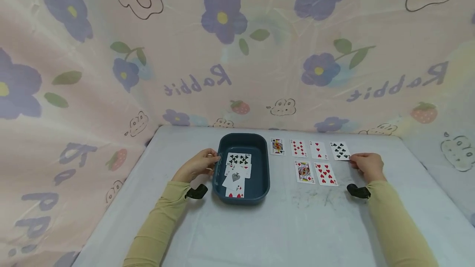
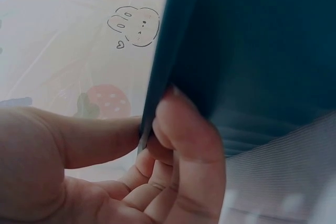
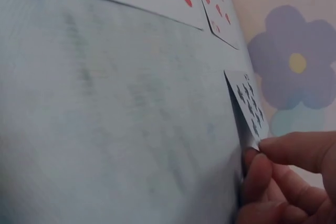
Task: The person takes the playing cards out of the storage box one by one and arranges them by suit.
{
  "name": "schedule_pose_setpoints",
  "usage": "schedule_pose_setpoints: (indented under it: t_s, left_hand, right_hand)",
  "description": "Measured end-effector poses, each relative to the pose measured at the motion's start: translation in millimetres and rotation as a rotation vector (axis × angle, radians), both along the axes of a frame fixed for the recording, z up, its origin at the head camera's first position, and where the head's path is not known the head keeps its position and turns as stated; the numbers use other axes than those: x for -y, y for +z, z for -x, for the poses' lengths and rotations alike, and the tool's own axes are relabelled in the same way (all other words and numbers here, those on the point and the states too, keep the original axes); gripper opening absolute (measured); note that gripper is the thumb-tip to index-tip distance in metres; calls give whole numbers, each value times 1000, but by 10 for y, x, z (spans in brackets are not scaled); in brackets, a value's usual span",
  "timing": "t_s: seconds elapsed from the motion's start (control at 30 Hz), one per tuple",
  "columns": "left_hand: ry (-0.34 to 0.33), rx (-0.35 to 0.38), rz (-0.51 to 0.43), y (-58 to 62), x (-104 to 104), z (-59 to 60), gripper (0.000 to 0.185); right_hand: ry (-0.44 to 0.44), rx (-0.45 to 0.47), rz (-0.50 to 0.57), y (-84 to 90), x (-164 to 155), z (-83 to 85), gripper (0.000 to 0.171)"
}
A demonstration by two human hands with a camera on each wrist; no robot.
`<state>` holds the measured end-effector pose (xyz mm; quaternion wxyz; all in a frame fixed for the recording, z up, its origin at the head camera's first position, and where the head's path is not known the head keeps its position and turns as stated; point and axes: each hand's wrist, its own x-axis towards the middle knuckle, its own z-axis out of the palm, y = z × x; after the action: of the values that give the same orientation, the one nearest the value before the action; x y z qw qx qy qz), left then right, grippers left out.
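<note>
In the head view my left hand [image 1: 198, 163] pinches the left rim of a dark blue tray [image 1: 259, 180], thumb and index finger on either side of the edge in the left wrist view. Inside the tray lies a loose pile of playing cards [image 1: 237, 176], some overlapping, with clubs, an ace of spades and red hearts showing. My right hand [image 1: 371, 166] holds the lower right corner of a clubs playing card [image 1: 339, 150] between thumb and fingers. That card [image 3: 249, 106] is tilted, its near edge raised off the table in the right wrist view.
Left of the held card, a face card [image 1: 277, 146], a diamonds card [image 1: 298, 148] and a hearts card [image 1: 318, 150] make a row. Below them lie another face card [image 1: 305, 172] and a hearts card [image 1: 326, 174]. A patterned curtain [image 1: 259, 73] borders the white table [image 1: 297, 230].
</note>
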<state>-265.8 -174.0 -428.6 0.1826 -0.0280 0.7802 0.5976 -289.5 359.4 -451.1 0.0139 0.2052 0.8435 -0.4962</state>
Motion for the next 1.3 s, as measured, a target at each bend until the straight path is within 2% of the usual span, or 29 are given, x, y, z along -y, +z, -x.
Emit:
schedule_pose_setpoints:
  t_s: [0.2, 0.47, 0.77, 1.07, 1.23, 1.3]
  left_hand:
    - [-4, 2, 3, 40, -34, -4, 13]
    - [-9, 4, 11, 42, -52, 3, 14]
    - [5, 0, 18, 11, -47, 14, 15]
    - [17, 14, -3, -30, 33, 4, 15]
    - [10, 14, 1, -17, 7, 15, 15]
    - [7, 11, 13, -6, -12, 19, 15]
  right_hand:
    - [-15, 14, -13, 52, 1, -20, 40]
    - [-49, 29, 26, 16, -43, -7, 39]
    - [-56, 21, 48, 28, -28, -18, 40]
    - [-79, 74, 49, 31, 5, 20, 47]
    - [-105, 18, 4, 74, 25, 35, 46]
    - [-73, -29, 1, 133, 75, 47, 46]
